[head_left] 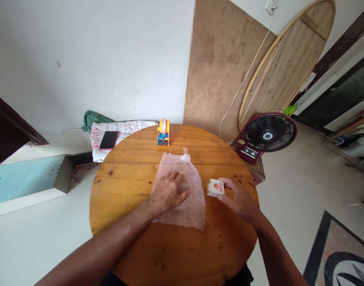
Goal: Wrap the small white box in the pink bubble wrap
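Observation:
A sheet of bubble wrap (189, 204) lies flat on the round wooden table (122, 190), with a strip of clear tape (186, 151) at its far edge. My left hand (170, 190) rests on the wrap, palm down and fingers stretched out. To the right of the sheet, my right hand (237, 200) grips a small white box (216, 186) with red print between thumb and fingers. Whether the box touches the table I cannot tell.
An orange and blue tape dispenser (163, 133) stands at the table's far edge. Beyond the left edge, a phone (108, 140) lies on a white printed sack (131, 126). A dark red fan (268, 133) stands at the right, near a round wooden board (286, 59) against the wall.

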Motion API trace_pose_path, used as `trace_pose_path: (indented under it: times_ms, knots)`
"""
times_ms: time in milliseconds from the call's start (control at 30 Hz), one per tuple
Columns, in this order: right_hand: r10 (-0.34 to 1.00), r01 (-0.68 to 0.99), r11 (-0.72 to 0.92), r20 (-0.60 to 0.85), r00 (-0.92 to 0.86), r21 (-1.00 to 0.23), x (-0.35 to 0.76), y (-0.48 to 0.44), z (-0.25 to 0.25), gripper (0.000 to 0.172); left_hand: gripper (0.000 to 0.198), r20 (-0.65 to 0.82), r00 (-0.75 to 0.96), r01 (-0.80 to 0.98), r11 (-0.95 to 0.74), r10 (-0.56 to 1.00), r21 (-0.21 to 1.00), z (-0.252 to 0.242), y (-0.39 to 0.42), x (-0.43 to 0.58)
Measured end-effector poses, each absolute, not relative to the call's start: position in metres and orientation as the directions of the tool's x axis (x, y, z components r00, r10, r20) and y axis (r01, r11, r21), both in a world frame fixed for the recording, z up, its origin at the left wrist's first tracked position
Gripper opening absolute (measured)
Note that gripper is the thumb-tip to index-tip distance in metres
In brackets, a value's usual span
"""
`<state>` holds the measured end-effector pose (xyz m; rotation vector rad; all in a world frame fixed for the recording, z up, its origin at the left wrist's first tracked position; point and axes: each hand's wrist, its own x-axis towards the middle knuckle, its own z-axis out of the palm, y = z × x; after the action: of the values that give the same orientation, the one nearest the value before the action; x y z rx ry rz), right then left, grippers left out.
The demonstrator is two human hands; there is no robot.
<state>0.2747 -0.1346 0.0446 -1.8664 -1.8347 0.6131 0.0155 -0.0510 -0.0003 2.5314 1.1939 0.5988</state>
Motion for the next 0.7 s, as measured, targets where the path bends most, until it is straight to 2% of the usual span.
trace_pose_path:
  times_ms: [100, 200, 233, 300, 367, 400, 467, 533, 600, 700]
  knots:
    - [0.991, 0.855, -0.089, 0.041, 0.128, -0.511, 0.303, -0.152, 0.021, 0.052, 0.043, 0.233, 0.607, 0.689, -0.650, 0.760, 0.320, 0.002, -0.054, 0.015]
    - [0.936, 0.932, -0.097, 0.287, 0.206, -0.350, 0.297, -0.166, 0.016, 0.059, 0.040, 0.217, 0.638, 0.694, -0.674, 0.739, 0.253, 0.002, -0.054, 0.014]
    - [0.914, 0.943, -0.069, 0.357, 0.190, -0.324, 0.286, -0.169, 0.020, 0.059, 0.040, 0.211, 0.643, 0.696, -0.677, 0.736, 0.240, 0.001, -0.054, 0.014]
    - [0.897, 0.936, 0.086, 0.435, 0.076, -0.341, 0.251, -0.170, 0.034, 0.049, 0.040, 0.209, 0.637, 0.705, -0.670, 0.742, 0.231, 0.000, -0.054, 0.015]
    - [0.931, 0.873, 0.251, 0.351, -0.100, -0.418, 0.209, -0.164, 0.047, 0.042, 0.040, 0.205, 0.618, 0.723, -0.651, 0.759, 0.232, -0.004, -0.054, 0.016]
    - [0.943, 0.833, 0.299, 0.276, -0.184, -0.466, 0.189, -0.157, 0.052, 0.044, 0.038, 0.196, 0.613, 0.729, -0.644, 0.765, 0.232, -0.006, -0.054, 0.016]
    - [0.939, 0.771, 0.344, 0.200, -0.280, -0.537, 0.158, -0.135, 0.056, 0.047, 0.036, 0.173, 0.614, 0.735, -0.638, 0.770, 0.232, -0.009, -0.054, 0.018]
    - [0.946, 0.754, 0.323, 0.168, -0.278, -0.572, 0.142, -0.106, 0.051, 0.042, 0.039, 0.167, 0.610, 0.737, -0.632, 0.775, 0.241, -0.010, -0.054, 0.020]
    - [0.964, 0.798, 0.263, 0.118, -0.237, -0.542, 0.142, -0.077, 0.039, 0.043, 0.044, 0.180, 0.595, 0.738, -0.621, 0.784, 0.263, -0.008, -0.055, 0.021]
    - [0.986, 0.894, 0.163, 0.101, -0.133, -0.417, 0.159, -0.048, 0.016, 0.046, 0.052, 0.177, 0.573, 0.751, -0.599, 0.800, 0.277, -0.001, -0.057, 0.019]
